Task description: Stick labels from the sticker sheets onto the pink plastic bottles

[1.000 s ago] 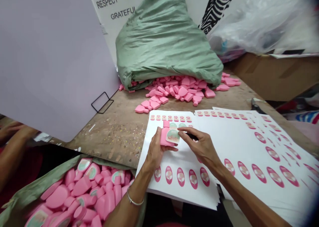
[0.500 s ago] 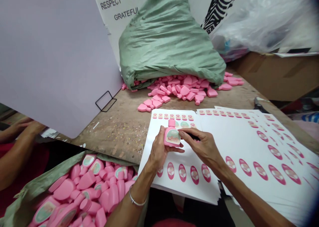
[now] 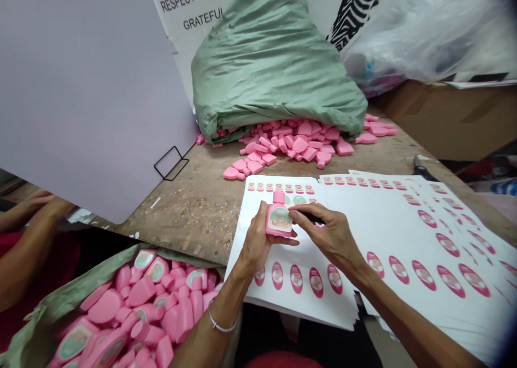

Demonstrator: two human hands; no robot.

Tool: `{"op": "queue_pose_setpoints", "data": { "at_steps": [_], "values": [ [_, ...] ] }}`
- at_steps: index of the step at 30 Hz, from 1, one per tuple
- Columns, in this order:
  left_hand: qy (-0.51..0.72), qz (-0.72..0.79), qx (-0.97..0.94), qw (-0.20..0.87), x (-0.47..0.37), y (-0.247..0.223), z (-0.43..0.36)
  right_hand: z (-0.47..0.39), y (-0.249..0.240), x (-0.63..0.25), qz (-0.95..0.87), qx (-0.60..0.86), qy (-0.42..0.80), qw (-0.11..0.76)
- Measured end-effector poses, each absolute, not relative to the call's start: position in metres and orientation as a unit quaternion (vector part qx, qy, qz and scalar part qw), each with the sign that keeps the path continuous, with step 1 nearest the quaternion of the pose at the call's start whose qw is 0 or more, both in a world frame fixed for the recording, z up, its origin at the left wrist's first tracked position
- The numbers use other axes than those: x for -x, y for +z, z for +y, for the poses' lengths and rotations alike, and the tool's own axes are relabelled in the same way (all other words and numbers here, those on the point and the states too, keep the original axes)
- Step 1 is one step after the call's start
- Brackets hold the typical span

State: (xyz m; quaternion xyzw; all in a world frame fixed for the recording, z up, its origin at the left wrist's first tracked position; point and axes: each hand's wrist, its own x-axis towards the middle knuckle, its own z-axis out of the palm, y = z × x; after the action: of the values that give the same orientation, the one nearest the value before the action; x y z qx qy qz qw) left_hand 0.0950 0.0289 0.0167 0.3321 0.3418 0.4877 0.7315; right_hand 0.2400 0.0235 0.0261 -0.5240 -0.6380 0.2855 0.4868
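Observation:
My left hand is closed around a small pink toy bottle, holding it upright with its cap at the top. On its front is a green and cream sticker with a baby picture. The fingertips of my right hand are pinched at the sticker's upper right edge. A slim dark tool shows partly between those fingers; its kind is hidden. Beneath both hands lies a stack of white sticker sheets printed with pink ovals and small labels.
More sticker sheets spread to the right. A green sack spills pink bottles at the back of the table. An open sack at lower left holds labelled bottles. Another person's arm shows at left, beside a pale panel.
The view has shifted very slightly. Both hands keep nearly the same grip, and the bottle has turned a little with its sticker in place.

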Motion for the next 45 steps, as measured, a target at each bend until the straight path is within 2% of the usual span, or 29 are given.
{"op": "queue_pose_setpoints", "data": {
  "at_steps": [8,19,22,26,28,32,36,39,42,45],
  "values": [
    [0.468,0.338,-0.408,0.707,-0.091,0.023,0.026,0.025,0.027,-0.238,-0.633,0.525,0.284,0.494],
    [0.467,0.336,-0.407,0.709,-0.089,0.021,0.025,0.023,0.028,-0.236,-0.641,0.523,0.274,0.490],
    [0.469,0.333,-0.405,0.711,-0.089,0.021,0.023,0.022,0.026,-0.238,-0.658,0.550,0.215,0.467],
    [0.472,0.330,-0.392,0.718,-0.089,0.021,0.021,0.025,0.025,-0.243,-0.673,0.628,0.072,0.384],
    [0.460,0.330,-0.391,0.726,-0.090,0.022,0.019,0.027,0.024,-0.243,-0.668,0.633,0.103,0.379],
    [0.411,0.308,-0.408,0.754,-0.090,0.023,0.010,0.032,0.016,-0.233,-0.635,0.569,0.315,0.418],
    [0.361,0.327,-0.416,0.768,-0.071,0.019,-0.004,0.043,0.002,-0.242,-0.620,0.556,0.350,0.428],
    [0.367,0.448,-0.430,0.693,-0.035,0.008,-0.002,0.066,-0.009,-0.263,-0.648,0.575,0.337,0.367],
    [0.381,0.613,-0.472,0.506,0.015,-0.009,0.017,0.109,-0.015,-0.269,-0.687,0.605,0.273,0.296],
    [0.335,0.700,-0.548,0.312,0.059,-0.026,0.040,0.163,-0.018,-0.245,-0.704,0.642,0.186,0.240]
  ]
}}
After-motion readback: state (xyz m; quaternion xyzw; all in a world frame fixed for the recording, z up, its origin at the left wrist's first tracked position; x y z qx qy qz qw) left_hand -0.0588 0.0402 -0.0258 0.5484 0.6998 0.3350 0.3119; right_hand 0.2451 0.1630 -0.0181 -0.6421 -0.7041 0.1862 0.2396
